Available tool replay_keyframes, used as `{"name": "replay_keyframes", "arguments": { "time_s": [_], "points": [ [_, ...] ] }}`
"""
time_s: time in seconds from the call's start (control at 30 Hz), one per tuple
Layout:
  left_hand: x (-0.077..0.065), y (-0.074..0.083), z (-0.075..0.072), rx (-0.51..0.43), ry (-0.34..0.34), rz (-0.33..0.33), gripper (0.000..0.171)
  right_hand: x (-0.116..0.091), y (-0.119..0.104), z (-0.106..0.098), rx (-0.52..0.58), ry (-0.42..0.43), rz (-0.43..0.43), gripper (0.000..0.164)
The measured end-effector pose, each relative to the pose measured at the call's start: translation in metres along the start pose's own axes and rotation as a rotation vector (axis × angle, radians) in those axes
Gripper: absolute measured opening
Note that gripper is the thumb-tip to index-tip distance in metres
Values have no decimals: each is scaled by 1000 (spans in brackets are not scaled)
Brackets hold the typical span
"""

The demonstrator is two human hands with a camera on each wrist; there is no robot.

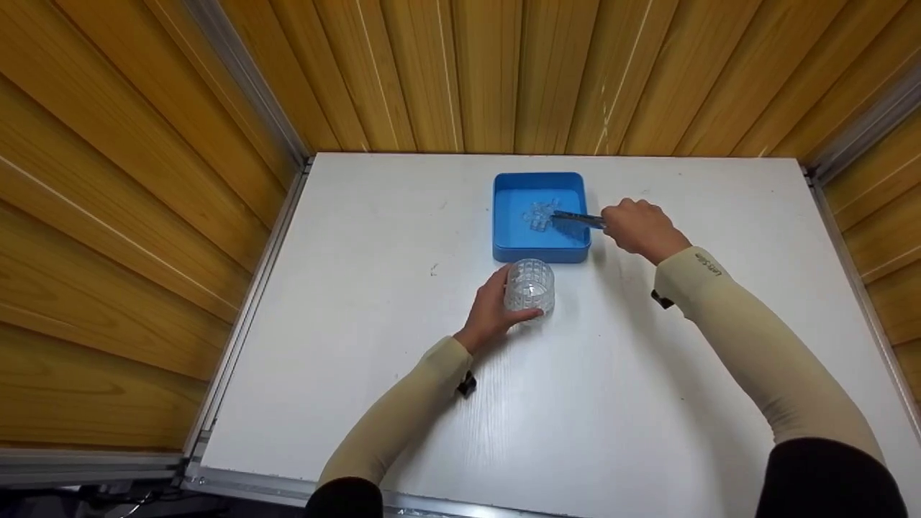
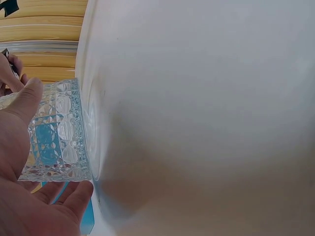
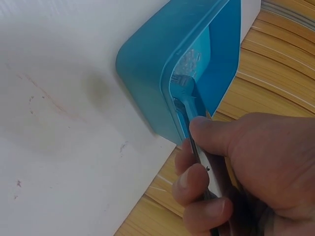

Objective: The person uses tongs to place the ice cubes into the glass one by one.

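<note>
In the head view, a square blue box (image 1: 540,254) holds a small heap of clear cubes (image 1: 540,214). My right hand (image 1: 644,229) grips metal tongs (image 1: 581,219) from the right, and their tips reach over the box wall to the cubes. Seen from the right wrist, the thumb and fingers wrap the tongs' handles (image 3: 212,182). My left hand (image 1: 493,306) holds a clear patterned glass (image 1: 531,288) upright just in front of the box. The left wrist view shows the thumb on one side of the glass (image 2: 59,130) and fingers on the other.
Under everything is a white tabletop (image 1: 374,302) with small marks on it. Yellow wood-patterned walls (image 1: 489,79) rise behind it and at both sides. A metal frame edge (image 1: 252,483) runs along the table's front.
</note>
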State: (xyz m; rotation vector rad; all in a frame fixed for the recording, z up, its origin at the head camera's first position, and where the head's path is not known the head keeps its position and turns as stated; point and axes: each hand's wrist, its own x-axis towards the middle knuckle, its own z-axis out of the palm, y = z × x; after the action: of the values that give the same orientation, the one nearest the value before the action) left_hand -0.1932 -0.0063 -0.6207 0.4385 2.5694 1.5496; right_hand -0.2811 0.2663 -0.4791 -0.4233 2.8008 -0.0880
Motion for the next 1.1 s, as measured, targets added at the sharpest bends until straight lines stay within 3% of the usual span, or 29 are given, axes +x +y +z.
{"name": "replay_keyframes", "arguments": {
  "time_s": [0.4, 0.9, 1.1],
  "points": [
    [1, 0, 0, -7, -4, -6, 98, -5, 3, -3, 42, 5, 0, 29],
    [2, -4, 0, -21, 0, -29, 99, -8, 8, -4, 2, 135, -71, 29],
    [2, -6, -1, 0, 8, 0, 98, -6, 8, 0, -42, 213, -81, 23]
  ]
}}
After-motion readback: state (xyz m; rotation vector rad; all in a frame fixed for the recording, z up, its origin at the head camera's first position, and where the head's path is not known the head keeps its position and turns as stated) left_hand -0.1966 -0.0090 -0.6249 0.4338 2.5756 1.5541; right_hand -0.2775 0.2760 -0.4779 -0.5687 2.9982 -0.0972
